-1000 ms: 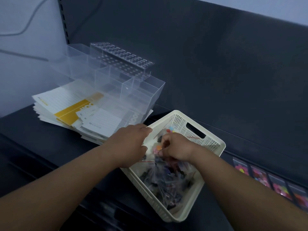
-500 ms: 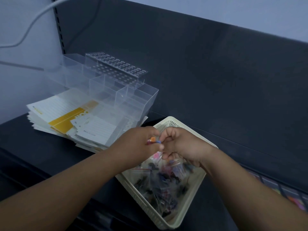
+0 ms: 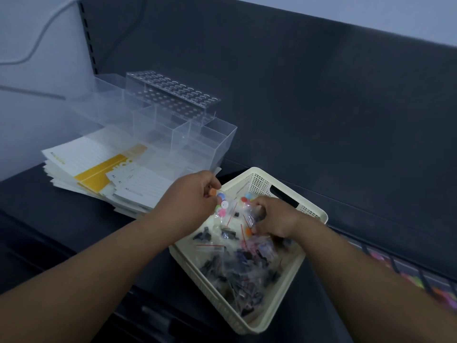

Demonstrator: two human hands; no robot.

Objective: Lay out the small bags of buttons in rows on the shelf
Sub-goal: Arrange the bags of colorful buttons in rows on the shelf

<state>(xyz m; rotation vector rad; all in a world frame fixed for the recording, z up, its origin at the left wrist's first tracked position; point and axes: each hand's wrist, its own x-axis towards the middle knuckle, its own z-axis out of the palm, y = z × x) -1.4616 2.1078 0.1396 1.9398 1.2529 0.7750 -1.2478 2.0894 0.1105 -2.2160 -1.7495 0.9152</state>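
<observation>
We find the left hand [image 3: 190, 201] pinching a small clear bag of pastel buttons [image 3: 222, 205] between thumb and curled fingers, over the far left corner of the cream perforated plastic basket [image 3: 319, 216]. The right hand [image 3: 274, 219] reaches into the basket, its fingers curled round a second clear bag [image 3: 249, 216] atop the heap of dark-button bags [image 3: 237, 268]. The basket sits on the dark shelf [image 3: 61, 219]. A blurred row of laid-out bags [image 3: 418, 276] lies to its right. A clear acrylic organiser [image 3: 173, 125] rests on white-and-yellow paper pads [image 3: 99, 167] at far left.
</observation>
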